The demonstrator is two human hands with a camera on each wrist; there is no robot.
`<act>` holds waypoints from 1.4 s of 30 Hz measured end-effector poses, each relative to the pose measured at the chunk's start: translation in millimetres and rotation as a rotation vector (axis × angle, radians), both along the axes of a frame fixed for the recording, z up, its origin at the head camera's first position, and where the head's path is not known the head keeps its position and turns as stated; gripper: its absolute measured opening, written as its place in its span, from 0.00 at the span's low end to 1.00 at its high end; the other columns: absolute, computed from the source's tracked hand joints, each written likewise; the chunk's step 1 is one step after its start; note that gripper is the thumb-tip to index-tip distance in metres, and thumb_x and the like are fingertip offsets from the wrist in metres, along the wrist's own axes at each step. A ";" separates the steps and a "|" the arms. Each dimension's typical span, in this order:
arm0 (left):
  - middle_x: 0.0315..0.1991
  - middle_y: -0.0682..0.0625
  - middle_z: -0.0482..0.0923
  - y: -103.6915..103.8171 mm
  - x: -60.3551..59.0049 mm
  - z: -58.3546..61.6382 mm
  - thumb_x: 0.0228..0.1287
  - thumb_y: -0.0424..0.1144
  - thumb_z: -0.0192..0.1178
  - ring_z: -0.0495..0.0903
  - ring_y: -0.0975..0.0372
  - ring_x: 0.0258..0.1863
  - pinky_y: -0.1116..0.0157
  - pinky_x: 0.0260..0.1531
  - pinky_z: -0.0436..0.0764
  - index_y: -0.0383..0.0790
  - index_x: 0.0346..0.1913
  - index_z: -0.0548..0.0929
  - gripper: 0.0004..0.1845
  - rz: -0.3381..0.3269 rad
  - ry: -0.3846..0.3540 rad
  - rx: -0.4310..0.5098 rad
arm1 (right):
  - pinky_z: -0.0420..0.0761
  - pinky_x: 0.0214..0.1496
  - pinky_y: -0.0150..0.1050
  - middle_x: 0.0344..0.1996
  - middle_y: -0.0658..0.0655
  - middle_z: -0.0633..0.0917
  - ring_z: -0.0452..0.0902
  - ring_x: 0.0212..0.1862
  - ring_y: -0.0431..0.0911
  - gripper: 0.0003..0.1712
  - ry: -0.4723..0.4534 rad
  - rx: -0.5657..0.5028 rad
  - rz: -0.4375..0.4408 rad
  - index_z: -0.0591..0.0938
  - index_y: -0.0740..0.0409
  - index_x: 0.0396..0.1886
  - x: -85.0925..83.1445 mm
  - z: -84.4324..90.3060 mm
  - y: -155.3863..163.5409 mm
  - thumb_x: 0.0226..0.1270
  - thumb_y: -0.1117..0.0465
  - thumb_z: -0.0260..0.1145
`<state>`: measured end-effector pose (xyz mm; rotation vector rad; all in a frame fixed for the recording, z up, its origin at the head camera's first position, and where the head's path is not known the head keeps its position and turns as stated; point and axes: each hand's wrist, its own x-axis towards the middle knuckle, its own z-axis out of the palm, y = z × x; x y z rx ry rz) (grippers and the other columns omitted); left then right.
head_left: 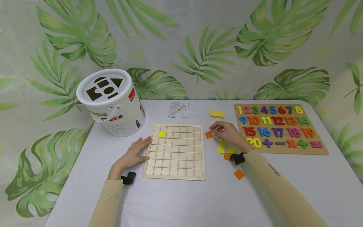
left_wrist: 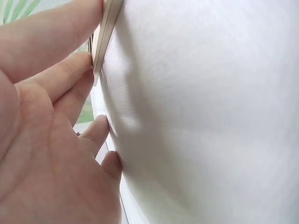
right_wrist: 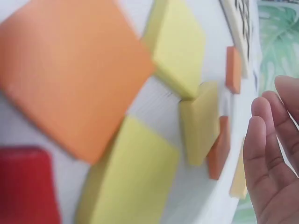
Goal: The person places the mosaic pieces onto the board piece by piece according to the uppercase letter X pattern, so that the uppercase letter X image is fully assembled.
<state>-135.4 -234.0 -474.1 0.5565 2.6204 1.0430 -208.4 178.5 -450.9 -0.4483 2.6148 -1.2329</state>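
My left hand lies beside the wooden grid board, fingers spread, with a fingertip and the thumb at its left edge. In the left wrist view, fingers meet the board's side. One yellow tile sits in a cell near the board's upper left. To the right of the board, my right hand hovers over loose tiles, fingers loosely bent and no tile visible between them. An orange tile lies just left of its fingertips. Around the hand lie yellow tiles and orange tiles.
A pattern card lies behind the board, with a yellow block to its right. At the left stands a white bucket with shaped holes in its lid. A number board with colourful numerals lies at the right, close to my right forearm.
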 end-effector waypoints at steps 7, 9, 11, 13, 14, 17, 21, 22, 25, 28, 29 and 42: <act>0.75 0.43 0.50 -0.8 -0.6 -2.1 0.59 0.33 0.64 0.38 0.43 0.73 0.43 0.68 0.35 0.35 0.73 0.58 0.40 0.009 -0.005 -0.002 | 0.77 0.53 0.48 0.45 0.59 0.81 0.74 0.46 0.53 0.14 -0.002 0.047 0.036 0.81 0.62 0.47 -1.0 -11.5 0.8 0.61 0.73 0.64; 0.75 0.43 0.50 -0.5 -0.8 -2.3 0.59 0.33 0.64 0.38 0.44 0.73 0.44 0.68 0.35 0.35 0.73 0.58 0.40 0.010 -0.008 -0.002 | 0.76 0.53 0.48 0.45 0.58 0.81 0.73 0.46 0.53 0.14 0.016 0.074 0.048 0.81 0.62 0.46 -1.0 -13.1 -1.2 0.60 0.74 0.65; 0.75 0.44 0.49 -0.3 -1.1 -2.5 0.59 0.33 0.64 0.38 0.44 0.73 0.44 0.68 0.35 0.35 0.73 0.58 0.40 0.009 -0.009 0.000 | 0.77 0.51 0.47 0.44 0.58 0.81 0.73 0.45 0.52 0.14 0.041 0.102 0.063 0.82 0.62 0.46 -0.9 -14.2 -2.9 0.59 0.74 0.65; 0.75 0.44 0.49 0.0 -1.2 -2.6 0.59 0.33 0.64 0.38 0.44 0.73 0.44 0.69 0.35 0.35 0.73 0.58 0.40 0.009 -0.010 -0.001 | 0.77 0.49 0.45 0.43 0.57 0.81 0.72 0.43 0.51 0.14 0.063 0.132 0.075 0.82 0.61 0.45 -0.9 -14.8 -4.3 0.59 0.74 0.66; 0.75 0.44 0.49 0.1 -1.3 -2.6 0.58 0.33 0.64 0.38 0.44 0.73 0.44 0.69 0.35 0.35 0.73 0.58 0.40 0.009 -0.010 -0.002 | 0.77 0.48 0.44 0.42 0.56 0.80 0.72 0.42 0.51 0.14 0.074 0.144 0.081 0.82 0.61 0.44 -0.9 -14.7 -4.8 0.58 0.74 0.67; 0.75 0.44 0.49 0.3 -1.3 -2.3 0.58 0.33 0.64 0.38 0.44 0.73 0.44 0.69 0.35 0.35 0.73 0.58 0.41 0.014 -0.013 0.000 | 0.77 0.44 0.41 0.40 0.55 0.80 0.72 0.40 0.49 0.14 0.100 0.165 0.100 0.82 0.61 0.43 -0.7 -14.6 -5.7 0.57 0.73 0.69; 0.75 0.44 0.50 0.3 -1.3 -2.0 0.58 0.33 0.64 0.38 0.44 0.73 0.45 0.69 0.35 0.35 0.73 0.58 0.41 0.018 -0.016 0.001 | 0.77 0.44 0.40 0.39 0.55 0.80 0.72 0.39 0.48 0.13 0.115 0.166 0.115 0.82 0.61 0.43 -0.7 -13.4 -6.8 0.57 0.71 0.70; 0.75 0.44 0.50 0.4 -1.2 -2.0 0.58 0.33 0.64 0.38 0.44 0.73 0.45 0.69 0.35 0.35 0.73 0.58 0.41 0.017 -0.016 0.002 | 0.78 0.44 0.40 0.39 0.55 0.80 0.72 0.39 0.49 0.13 0.113 0.168 0.114 0.82 0.62 0.43 -0.9 -13.5 -6.9 0.57 0.71 0.70; 0.75 0.44 0.50 0.5 -0.8 -1.8 0.58 0.33 0.64 0.37 0.44 0.73 0.45 0.69 0.34 0.35 0.73 0.58 0.40 0.018 -0.017 0.003 | 0.77 0.46 0.42 0.40 0.55 0.80 0.72 0.41 0.49 0.13 0.079 0.169 0.086 0.81 0.61 0.44 -0.8 -11.7 -7.7 0.58 0.71 0.68; 0.75 0.44 0.50 0.7 -0.4 -1.5 0.58 0.33 0.64 0.37 0.44 0.73 0.44 0.69 0.34 0.35 0.73 0.58 0.40 0.020 -0.018 0.007 | 0.77 0.49 0.44 0.41 0.55 0.80 0.72 0.43 0.50 0.14 0.059 0.141 0.064 0.81 0.61 0.45 0.1 -8.1 -10.2 0.58 0.71 0.68; 0.75 0.44 0.49 0.8 -0.4 -1.3 0.58 0.33 0.64 0.37 0.44 0.73 0.44 0.69 0.34 0.35 0.73 0.58 0.40 0.020 -0.018 0.006 | 0.77 0.49 0.44 0.41 0.55 0.80 0.72 0.43 0.50 0.14 0.065 0.126 0.068 0.81 0.61 0.45 0.4 -7.1 -11.7 0.58 0.71 0.68; 0.75 0.43 0.50 0.6 0.0 -0.7 0.59 0.34 0.63 0.38 0.43 0.73 0.44 0.68 0.35 0.35 0.73 0.58 0.40 0.018 -0.007 0.014 | 0.77 0.47 0.42 0.38 0.54 0.81 0.74 0.41 0.48 0.13 0.097 0.052 0.214 0.83 0.61 0.42 -3.7 -3.9 -61.1 0.56 0.72 0.66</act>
